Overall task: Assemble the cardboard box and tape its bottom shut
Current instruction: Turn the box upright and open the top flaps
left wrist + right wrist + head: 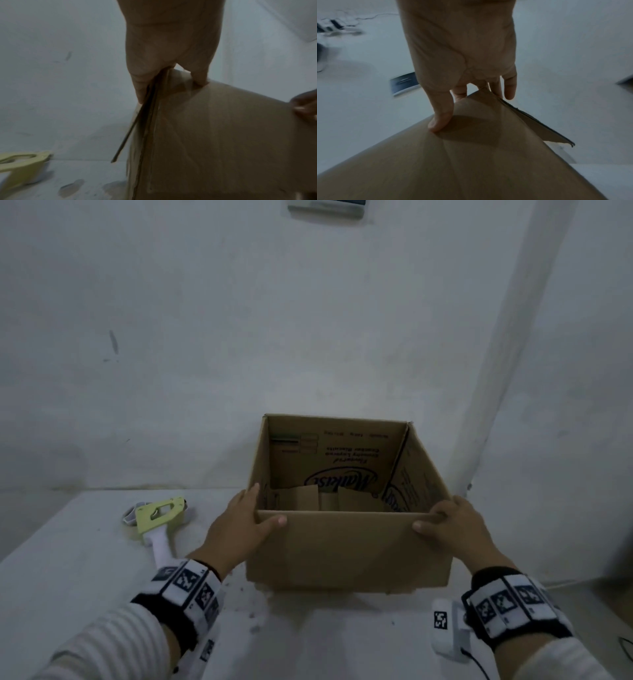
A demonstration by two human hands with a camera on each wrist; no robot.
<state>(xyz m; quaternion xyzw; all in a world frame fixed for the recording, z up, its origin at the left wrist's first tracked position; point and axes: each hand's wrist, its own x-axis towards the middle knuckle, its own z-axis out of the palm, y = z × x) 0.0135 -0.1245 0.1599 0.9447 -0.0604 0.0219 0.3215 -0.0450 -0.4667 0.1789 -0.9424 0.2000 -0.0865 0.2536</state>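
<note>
A brown cardboard box [346,549] stands upright on the white table [68,577], its top open. Its bottom flaps [329,498] lie folded inward, and upside-down print shows on the far inner wall. My left hand [246,525] grips the near-left top corner, thumb on the front face, fingers along the left side. My right hand [452,525] grips the near-right top corner the same way. The left wrist view shows my left hand [168,47] astride the box [214,135] corner. The right wrist view shows my right hand [462,47] with its thumb pressed on the box [471,162].
A yellow-green tape dispenser [159,515] with a white handle lies on the table left of the box, also in the left wrist view [20,166]. A white wall stands close behind. Dark specks [250,604] dot the table. A dark booklet [404,82] and cables [334,27] lie beyond.
</note>
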